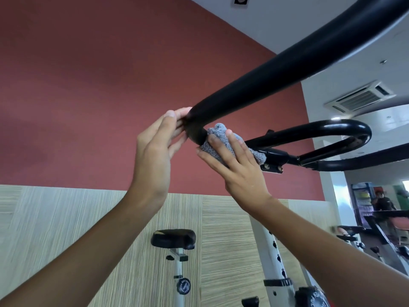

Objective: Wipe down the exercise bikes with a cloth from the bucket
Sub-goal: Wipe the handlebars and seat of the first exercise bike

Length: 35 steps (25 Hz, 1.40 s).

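I am looking up from below at a black padded exercise-bike handlebar (265,85), which sweeps from the top right corner down to its blunt end near the middle of the view. My left hand (155,149) is raised to that end with its fingers nearly straight and close together. The fingertips touch the tip of the grip, and the hand holds nothing. My right hand (239,171) is just to the right of it, fingers spread and fairly straight, pressing a wadded grey cloth (215,131) up against the underside of the bar where the padding ends. The cloth bulges out above my fingertips and again past the little-finger side of the hand. Just right of the cloth, a black clamp bracket (274,166) with two screws meets a glossy black inner loop (345,126) that curves round and back. Behind my hands is a dark red wall (88,74), with pale wood-grain panelling (44,229) below it. Between my forearms a black saddle (173,239) sits on a white seat post (178,269) that carries a round black knob (183,286). A white post with a row of holes (273,251) rises below my right wrist. At the upper right is a ceiling air-conditioning vent (360,97). Far off by the right edge stands a person (382,202), too small to make out further.
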Tool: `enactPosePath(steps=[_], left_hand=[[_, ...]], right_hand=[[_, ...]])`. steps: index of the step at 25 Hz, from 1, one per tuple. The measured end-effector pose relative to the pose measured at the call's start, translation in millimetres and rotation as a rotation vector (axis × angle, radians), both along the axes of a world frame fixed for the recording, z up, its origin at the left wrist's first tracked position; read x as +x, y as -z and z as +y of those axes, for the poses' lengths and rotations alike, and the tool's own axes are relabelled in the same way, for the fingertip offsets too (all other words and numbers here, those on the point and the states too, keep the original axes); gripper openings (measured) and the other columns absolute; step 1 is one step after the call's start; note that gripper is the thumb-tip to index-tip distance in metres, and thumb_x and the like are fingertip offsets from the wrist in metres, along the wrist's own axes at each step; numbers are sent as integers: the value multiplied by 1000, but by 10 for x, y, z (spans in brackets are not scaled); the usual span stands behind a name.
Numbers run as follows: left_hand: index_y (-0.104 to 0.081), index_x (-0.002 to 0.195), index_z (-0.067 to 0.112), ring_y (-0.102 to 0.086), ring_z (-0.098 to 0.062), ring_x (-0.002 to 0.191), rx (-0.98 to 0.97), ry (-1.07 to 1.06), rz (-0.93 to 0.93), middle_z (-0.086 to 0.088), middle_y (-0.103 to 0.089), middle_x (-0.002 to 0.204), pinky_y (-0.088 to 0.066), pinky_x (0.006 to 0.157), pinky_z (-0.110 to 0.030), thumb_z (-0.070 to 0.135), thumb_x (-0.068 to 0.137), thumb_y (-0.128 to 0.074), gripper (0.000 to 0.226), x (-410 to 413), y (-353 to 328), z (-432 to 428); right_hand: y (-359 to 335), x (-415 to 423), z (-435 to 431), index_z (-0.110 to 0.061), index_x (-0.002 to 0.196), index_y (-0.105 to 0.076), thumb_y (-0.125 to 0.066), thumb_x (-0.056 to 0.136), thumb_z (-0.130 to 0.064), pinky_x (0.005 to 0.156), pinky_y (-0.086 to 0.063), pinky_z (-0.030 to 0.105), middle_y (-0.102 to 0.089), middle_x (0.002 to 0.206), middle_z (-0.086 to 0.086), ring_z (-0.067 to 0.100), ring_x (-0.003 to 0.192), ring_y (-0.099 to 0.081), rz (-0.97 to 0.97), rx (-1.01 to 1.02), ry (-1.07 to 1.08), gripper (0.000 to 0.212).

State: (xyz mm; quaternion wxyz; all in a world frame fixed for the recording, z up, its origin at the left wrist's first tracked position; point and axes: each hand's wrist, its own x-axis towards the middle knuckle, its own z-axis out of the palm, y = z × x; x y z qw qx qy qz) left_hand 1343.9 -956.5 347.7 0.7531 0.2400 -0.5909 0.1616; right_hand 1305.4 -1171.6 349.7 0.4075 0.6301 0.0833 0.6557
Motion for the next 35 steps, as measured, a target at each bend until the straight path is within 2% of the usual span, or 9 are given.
enactPosePath(steps=[3, 5, 7, 11, 14, 21, 29, 33, 35], left_hand=[[-66, 118, 23, -61, -7, 120, 119, -119, -17, 6, -69, 123, -44, 110, -39, 24, 108, -33, 34, -66, -2, 97], [-64, 123, 29, -57, -3, 123, 166, -244, 6, 12, -67, 125, -42, 111, -39, 27, 107, -36, 32, -123, 32, 155], [-64, 122, 31, -58, -2, 119, 173, -357, 62, 15, -67, 120, -43, 106, -32, 32, 103, -43, 29, -147, 119, 211], [-65, 117, 30, -54, 17, 104, 485, -581, 161, 18, -64, 116, -35, 83, 1, 20, 100, -54, 22, -74, 451, 361], [-66, 122, 23, -53, 12, 102, 790, -685, 121, 15, -62, 119, -27, 82, 8, 14, 98, -58, 27, -156, 611, 644], [-69, 118, 12, -64, -10, 108, 1253, -596, 143, 2, -70, 115, -36, 84, 0, 9, 94, -61, 25, -1022, 161, 1356], [-66, 124, 6, -63, -18, 114, 1595, -441, 90, -8, -69, 121, -33, 91, -7, 4, 92, -63, 32, -2089, -724, 1960], [-68, 120, 7, -64, -18, 111, 1638, -389, 36, -9, -69, 118, -36, 91, -11, 6, 92, -65, 29, -2652, -900, 1939], [-69, 119, 8, -64, -18, 109, 1633, -365, -2, -8, -70, 117, -39, 91, -14, 7, 91, -66, 28, -2973, -913, 1783]], right_hand=[[150, -149, 144, -27, 155, -31, -43, 64, 26, 126, -15, 45, -16, 166, 0, 34, 153, -13, 40, 143, 25, 106], [281, -283, 360, -27, 155, -33, -46, 62, 32, 122, -27, 45, -7, 169, -4, 28, 154, -14, 135, 354, -132, 111], [490, -431, 525, -28, 157, -30, -49, 72, 32, 124, -25, 37, -2, 169, -9, 16, 155, -11, 216, 583, -335, 105], [936, -701, 879, -31, 156, -24, -44, 104, -1, 124, -14, 21, -16, 167, -11, 2, 153, -10, 402, 984, -649, 62], [1065, -1002, 1235, -28, 157, -23, -45, 106, -10, 117, -21, 12, -23, 163, -16, -1, 150, -19, 589, 1292, -720, 59], [681, -1890, 2201, -33, 152, -36, -51, 101, -1, 116, -38, 37, -42, 152, -16, 7, 138, -45, 757, 2029, -637, 61], [-317, -3071, 2879, -31, 151, -38, -53, 97, 2, 120, -33, 42, -43, 154, -7, 9, 143, -39, 734, 2269, -412, 65], [-644, -3842, 2976, -27, 151, -38, -52, 97, 4, 111, -35, 19, -46, 149, -5, 10, 134, -45, 661, 2359, -329, 64], [-683, -4244, 2881, -30, 151, -38, -53, 97, 2, 114, -38, 31, -46, 147, -9, 12, 135, -46, 606, 2387, -314, 64]])
